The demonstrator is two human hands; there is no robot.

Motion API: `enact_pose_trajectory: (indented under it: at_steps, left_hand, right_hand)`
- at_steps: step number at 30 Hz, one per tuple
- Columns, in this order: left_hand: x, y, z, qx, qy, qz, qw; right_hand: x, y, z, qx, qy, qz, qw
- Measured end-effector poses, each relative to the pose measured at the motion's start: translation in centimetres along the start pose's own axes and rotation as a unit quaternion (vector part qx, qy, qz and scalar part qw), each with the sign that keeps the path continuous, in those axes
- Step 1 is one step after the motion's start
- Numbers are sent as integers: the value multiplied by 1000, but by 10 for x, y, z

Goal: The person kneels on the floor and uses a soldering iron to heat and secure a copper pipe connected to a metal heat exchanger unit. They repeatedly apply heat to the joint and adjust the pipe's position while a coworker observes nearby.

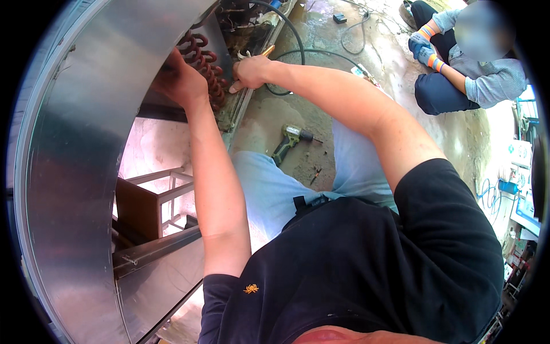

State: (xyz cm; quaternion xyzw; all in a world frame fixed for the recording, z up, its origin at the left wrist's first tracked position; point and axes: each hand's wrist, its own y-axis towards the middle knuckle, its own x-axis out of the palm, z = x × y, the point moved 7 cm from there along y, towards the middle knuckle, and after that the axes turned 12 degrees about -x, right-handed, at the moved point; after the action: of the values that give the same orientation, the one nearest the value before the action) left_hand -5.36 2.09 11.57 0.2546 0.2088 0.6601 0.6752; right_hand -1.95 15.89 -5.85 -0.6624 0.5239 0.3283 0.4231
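My left hand (182,81) reaches inside the open metal cabinet (74,143), beside a reddish-brown coiled tube (213,71). Its fingers are in shadow and mostly hidden. At the cabinet's lower frame edge, just right of the coil, my right hand (250,71) is closed with the thumb pointing down and left. A short orange-yellow piece (268,50) shows beyond its knuckles; what the fingers grip is not clear. On the floor between my legs lies a green and black cordless drill (290,142) with a bit in its chuck.
A black hose (302,43) loops out of the cabinet past my right forearm. At the upper right a person (470,74) in gloves sits on the floor. A black adapter (340,18) with a cable lies at the top. Below my left forearm stands a metal frame (172,189).
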Motion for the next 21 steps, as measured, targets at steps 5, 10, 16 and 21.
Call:
enact_pose_trajectory:
  at_steps: [5, 10, 16, 21]
  left_hand:
    - [-1, -2, -1, 4, 12, 16, 1000]
    - [0, -3, 21, 75, 76, 2, 994]
    - [-2, -29, 34, 199, 233, -31, 951]
    - [51, -75, 83, 407, 262, -175, 857]
  right_hand:
    - [-2, 1, 1, 8, 6, -5, 1000]
    - [-1, 1, 2, -7, 28, 4, 1000]
    - [-4, -1, -2, -22, 50, 31, 998]
    - [-5, 2, -5, -69, 56, -27, 996]
